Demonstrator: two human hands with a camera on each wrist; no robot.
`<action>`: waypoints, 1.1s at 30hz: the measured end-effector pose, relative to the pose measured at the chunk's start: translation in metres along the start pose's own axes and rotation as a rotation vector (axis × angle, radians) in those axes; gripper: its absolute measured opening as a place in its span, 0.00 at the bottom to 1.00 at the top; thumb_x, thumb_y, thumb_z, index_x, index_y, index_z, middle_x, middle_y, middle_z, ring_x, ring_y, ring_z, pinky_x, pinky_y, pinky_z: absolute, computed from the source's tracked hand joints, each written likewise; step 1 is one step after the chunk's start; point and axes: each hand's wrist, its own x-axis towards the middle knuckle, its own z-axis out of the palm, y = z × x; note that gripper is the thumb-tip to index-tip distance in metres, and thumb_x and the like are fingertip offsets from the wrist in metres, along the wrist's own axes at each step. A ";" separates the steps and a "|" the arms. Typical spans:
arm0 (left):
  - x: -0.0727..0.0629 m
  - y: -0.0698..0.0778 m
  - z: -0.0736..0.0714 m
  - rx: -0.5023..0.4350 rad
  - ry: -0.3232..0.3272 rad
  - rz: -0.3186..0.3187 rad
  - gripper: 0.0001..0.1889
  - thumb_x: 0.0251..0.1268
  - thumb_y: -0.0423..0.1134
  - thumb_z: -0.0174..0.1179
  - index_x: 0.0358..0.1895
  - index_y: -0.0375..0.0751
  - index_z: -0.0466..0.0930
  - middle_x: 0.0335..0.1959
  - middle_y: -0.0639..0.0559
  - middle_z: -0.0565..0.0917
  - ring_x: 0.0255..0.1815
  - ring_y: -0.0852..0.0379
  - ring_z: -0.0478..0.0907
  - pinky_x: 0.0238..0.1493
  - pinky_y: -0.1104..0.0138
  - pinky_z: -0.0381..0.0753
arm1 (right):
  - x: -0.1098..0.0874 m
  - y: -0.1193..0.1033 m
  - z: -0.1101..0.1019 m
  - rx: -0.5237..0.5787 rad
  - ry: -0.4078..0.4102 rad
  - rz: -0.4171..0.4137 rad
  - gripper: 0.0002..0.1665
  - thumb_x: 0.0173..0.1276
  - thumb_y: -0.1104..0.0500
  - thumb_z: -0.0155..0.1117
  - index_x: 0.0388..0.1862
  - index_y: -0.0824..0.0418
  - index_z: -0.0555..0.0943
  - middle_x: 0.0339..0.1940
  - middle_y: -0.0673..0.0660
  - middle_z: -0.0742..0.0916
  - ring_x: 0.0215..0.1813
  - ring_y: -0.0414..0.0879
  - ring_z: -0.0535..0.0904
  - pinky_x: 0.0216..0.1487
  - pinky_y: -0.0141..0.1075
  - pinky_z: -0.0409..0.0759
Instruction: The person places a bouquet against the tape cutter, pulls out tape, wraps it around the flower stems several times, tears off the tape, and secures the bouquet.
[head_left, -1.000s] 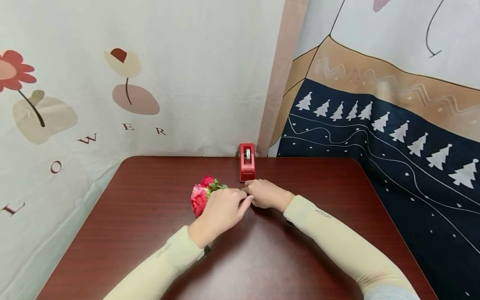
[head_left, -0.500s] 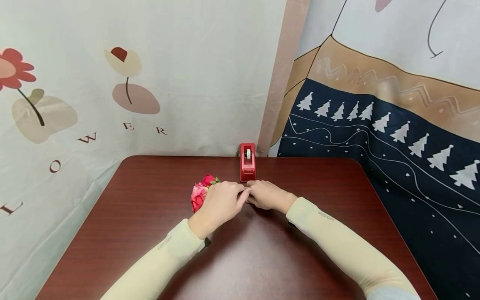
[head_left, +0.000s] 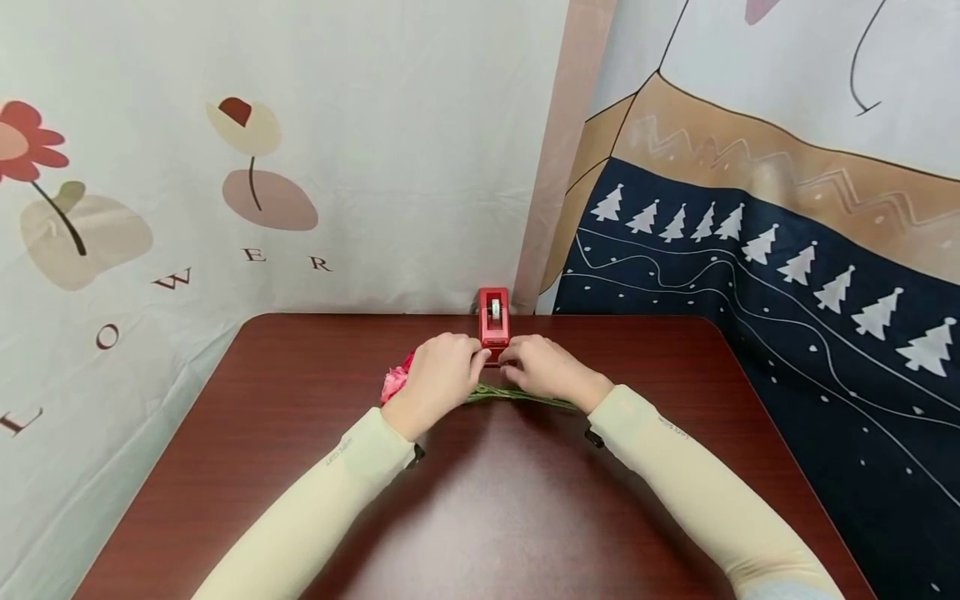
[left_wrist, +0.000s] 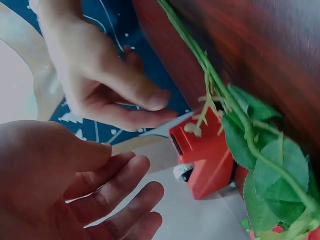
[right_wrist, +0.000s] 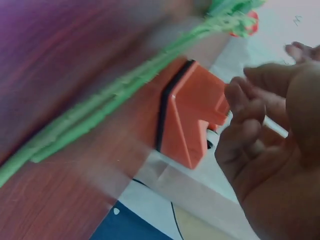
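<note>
A bunch of artificial roses with pink and red heads (head_left: 394,382) lies across the dark table, its green stems (head_left: 517,392) running right beneath my hands. The left hand (head_left: 442,371) hovers over the leafy part, hiding some of it; in its own wrist view its fingers are loosely bent, with nothing seen in them. My right hand (head_left: 551,367) is above the stems, and its thumb and forefinger (left_wrist: 135,117) point toward the left hand, with no object visible between them. A red tape dispenser (head_left: 494,333) stands just beyond both hands, its tape roll showing.
The reddish-brown table (head_left: 480,517) extends toward me and to both sides. Behind it hangs a pale printed backdrop (head_left: 405,167), with a navy tree-patterned cloth (head_left: 675,258) at the right.
My hands were close together over the stems; they have parted slightly and moved away from me toward the tape dispenser. The stems now show between them.
</note>
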 end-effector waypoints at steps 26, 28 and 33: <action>0.054 -0.023 0.032 -0.038 -0.220 -0.096 0.09 0.82 0.39 0.64 0.49 0.49 0.95 0.44 0.50 0.93 0.44 0.52 0.88 0.43 0.52 0.89 | 0.046 0.006 -0.007 0.227 0.041 0.502 0.20 0.82 0.50 0.62 0.32 0.57 0.90 0.20 0.48 0.79 0.35 0.48 0.77 0.39 0.39 0.73; 0.055 -0.022 0.032 -0.041 -0.226 -0.102 0.09 0.81 0.38 0.64 0.51 0.50 0.95 0.46 0.50 0.94 0.44 0.52 0.89 0.42 0.52 0.89 | 0.050 0.006 -0.005 0.263 0.024 0.532 0.21 0.83 0.49 0.62 0.29 0.56 0.88 0.20 0.48 0.78 0.34 0.47 0.76 0.36 0.38 0.72; 0.056 -0.020 0.033 -0.042 -0.238 -0.118 0.09 0.81 0.38 0.65 0.49 0.51 0.95 0.46 0.51 0.94 0.43 0.52 0.89 0.41 0.53 0.89 | 0.057 0.008 -0.003 0.368 0.029 0.594 0.23 0.82 0.50 0.65 0.23 0.55 0.83 0.18 0.48 0.74 0.31 0.44 0.71 0.31 0.35 0.67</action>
